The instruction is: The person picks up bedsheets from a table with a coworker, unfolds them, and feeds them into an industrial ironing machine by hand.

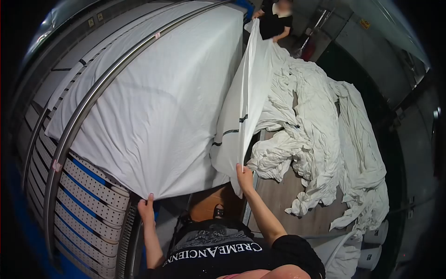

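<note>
A large white sheet (186, 74) is spread under a curved metal rail, its near edge drawn to a point at my left hand (146, 207). There, thumb and fingers pinch the cloth. My right hand (245, 176) is closed on an upright fold of white cloth (232, 102) with short black stripes. That fold stretches away to a co-worker (276, 21), whose hands are at its far end. Whether the fold and the spread sheet are one piece I cannot tell.
The metal rail (97, 86) arcs over the perforated belts (88, 200) of a machine at left. Crumpled white linen (320, 116) is heaped on a wood-look table (278, 200) to the right. White containers (371, 246) stand low at the right.
</note>
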`<state>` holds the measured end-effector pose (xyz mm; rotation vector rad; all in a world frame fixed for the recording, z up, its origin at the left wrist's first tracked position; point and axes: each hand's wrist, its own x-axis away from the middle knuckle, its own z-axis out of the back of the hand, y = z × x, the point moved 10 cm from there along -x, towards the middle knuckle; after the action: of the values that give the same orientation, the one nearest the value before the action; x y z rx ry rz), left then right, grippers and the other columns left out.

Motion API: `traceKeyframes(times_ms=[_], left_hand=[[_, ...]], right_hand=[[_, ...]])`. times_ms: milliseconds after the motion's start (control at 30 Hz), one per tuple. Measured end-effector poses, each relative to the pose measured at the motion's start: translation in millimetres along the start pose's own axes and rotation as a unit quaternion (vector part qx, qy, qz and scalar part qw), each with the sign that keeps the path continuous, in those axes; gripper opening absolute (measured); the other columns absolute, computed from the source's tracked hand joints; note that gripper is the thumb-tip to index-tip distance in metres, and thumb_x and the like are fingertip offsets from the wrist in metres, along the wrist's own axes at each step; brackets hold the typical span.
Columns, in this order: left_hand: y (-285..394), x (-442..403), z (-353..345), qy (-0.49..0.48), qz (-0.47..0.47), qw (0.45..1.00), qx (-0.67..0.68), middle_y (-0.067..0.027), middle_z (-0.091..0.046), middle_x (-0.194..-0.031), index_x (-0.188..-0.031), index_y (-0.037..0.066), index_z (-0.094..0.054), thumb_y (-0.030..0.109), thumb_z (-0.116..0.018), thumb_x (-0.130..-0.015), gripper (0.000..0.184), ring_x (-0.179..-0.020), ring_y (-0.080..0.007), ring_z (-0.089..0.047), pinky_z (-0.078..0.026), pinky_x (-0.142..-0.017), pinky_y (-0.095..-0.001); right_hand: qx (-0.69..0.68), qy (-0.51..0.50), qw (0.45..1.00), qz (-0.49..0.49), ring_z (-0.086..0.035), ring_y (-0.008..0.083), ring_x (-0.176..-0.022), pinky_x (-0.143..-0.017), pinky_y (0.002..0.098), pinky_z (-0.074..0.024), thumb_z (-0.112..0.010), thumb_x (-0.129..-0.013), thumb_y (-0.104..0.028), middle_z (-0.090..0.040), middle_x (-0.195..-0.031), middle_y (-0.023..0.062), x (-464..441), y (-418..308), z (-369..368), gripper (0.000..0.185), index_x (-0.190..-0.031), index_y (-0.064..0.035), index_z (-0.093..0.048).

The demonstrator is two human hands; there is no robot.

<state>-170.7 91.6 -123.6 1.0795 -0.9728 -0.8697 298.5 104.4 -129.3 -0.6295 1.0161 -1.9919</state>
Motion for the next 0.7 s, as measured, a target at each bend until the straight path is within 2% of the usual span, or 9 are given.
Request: traceKeyframes(times_ms=[133,233,333,433,500,567,600,633,700], left_hand=[[-22.8,-11.3,-15.8,0.037,0.025,0.996,0.080,0.0010,-0.048,-0.055,-0.064,0.006,-0.044,0.034,-0.053,-0.089,0.039,-0.048,-0.0056,-0.033,-0.026,-0.048,-0.0227],[-32.6,-13.7,-66.7,-0.068,0.073,0.995,0.010,0.0056,-0.031,-0.050,-0.069,0.006,-0.047,0.035,-0.051,-0.090,0.037,-0.047,-0.0061,-0.031,-0.025,-0.045,-0.0234],[-37.2,-9.4,-69.7,-0.073,0.037,0.996,0.022,0.0064,-0.031,-0.050,-0.069,0.006,-0.047,0.034,-0.051,-0.090,0.036,-0.047,-0.0051,-0.030,-0.023,-0.044,-0.0237],[-40.3,-3.2,-28.6,-0.039,0.057,0.997,-0.029,0.0070,-0.029,-0.053,-0.068,0.006,-0.049,0.031,-0.051,-0.091,0.033,-0.048,-0.0042,-0.025,-0.018,-0.044,-0.0258],[-41.0,1.5,-18.5,-0.045,0.069,0.996,-0.035,0.0046,-0.039,-0.056,-0.075,0.003,-0.050,0.027,-0.051,-0.091,0.029,-0.051,-0.0040,-0.034,-0.026,-0.045,-0.0227],[-51.0,10.5,-20.0,-0.035,0.065,0.996,-0.059,-0.0060,-0.057,-0.077,-0.098,-0.003,-0.047,0.026,-0.055,-0.089,0.031,-0.064,-0.0106,-0.053,-0.042,-0.056,-0.0221],[-20.8,32.0,-43.9,-0.059,0.005,0.985,-0.165,-0.0200,-0.051,-0.116,-0.124,-0.004,-0.031,0.025,-0.066,-0.080,0.063,-0.094,-0.0245,-0.058,-0.048,-0.079,-0.0313],[4.2,54.9,-79.3,-0.106,-0.045,0.962,-0.249,-0.0232,-0.029,-0.135,-0.136,0.000,-0.015,0.022,-0.074,-0.070,0.091,-0.114,-0.0320,-0.046,-0.043,-0.090,-0.0382],[65.1,90.1,-172.9,-0.225,-0.248,0.898,-0.286,-0.0211,-0.013,-0.142,-0.136,0.001,-0.014,0.017,-0.077,-0.063,0.098,-0.127,-0.0350,-0.028,-0.037,-0.097,-0.0401]], right_hand=[[-0.077,-0.037,0.996,-0.009,-0.047,0.0202,-0.052,-0.053,0.0367,-0.0369,-0.046,-0.088,-0.040,-0.049,-0.054,0.0132,0.3,-5.7,-6.8,0.049,-0.066,0.0035,-0.053],[-0.135,-0.088,0.987,-0.014,-0.038,0.0113,-0.052,-0.049,0.0332,-0.0338,-0.048,-0.088,-0.044,-0.041,-0.051,0.0024,8.4,-40.9,-41.7,0.052,-0.058,-0.0005,-0.047],[-0.239,-0.117,0.962,-0.059,-0.036,0.0100,-0.052,-0.048,0.0316,-0.0320,-0.048,-0.088,-0.044,-0.037,-0.052,-0.0009,14.2,-62.1,-52.9,0.052,-0.058,-0.0016,-0.044],[-0.151,-0.169,0.974,-0.019,-0.031,0.0056,-0.050,-0.044,0.0265,-0.0249,-0.050,-0.088,-0.045,-0.034,-0.053,-0.0069,16.7,-67.1,-55.1,0.048,-0.057,-0.0083,-0.044],[-0.172,-0.153,0.972,-0.050,-0.032,0.0055,-0.051,-0.045,0.0264,-0.0255,-0.048,-0.088,-0.046,-0.035,-0.054,-0.0064,16.5,-47.6,-47.1,0.049,-0.057,-0.0078,-0.044],[-0.194,-0.132,0.968,-0.085,-0.032,0.0055,-0.052,-0.045,0.0263,-0.0261,-0.047,-0.088,-0.047,-0.035,-0.055,-0.0058,20.9,-37.6,-38.3,0.050,-0.058,-0.0074,-0.043],[-0.205,-0.142,0.966,-0.064,-0.035,0.0096,-0.052,-0.047,0.0298,-0.0303,-0.045,-0.089,-0.045,-0.038,-0.054,0.0000,26.6,-52.0,-39.7,0.052,-0.060,-0.0019,-0.045],[-0.217,-0.152,0.963,-0.043,-0.038,0.0137,-0.052,-0.050,0.0333,-0.0345,-0.043,-0.090,-0.044,-0.041,-0.052,0.0058,31.7,-66.6,-41.9,0.055,-0.063,0.0036,-0.047],[-0.244,-0.225,0.943,0.003,-0.039,0.0150,-0.053,-0.052,0.0333,-0.0366,-0.041,-0.091,-0.042,-0.042,-0.053,0.0052,46.1,-111.1,-50.5,0.053,-0.066,0.0038,-0.048]])
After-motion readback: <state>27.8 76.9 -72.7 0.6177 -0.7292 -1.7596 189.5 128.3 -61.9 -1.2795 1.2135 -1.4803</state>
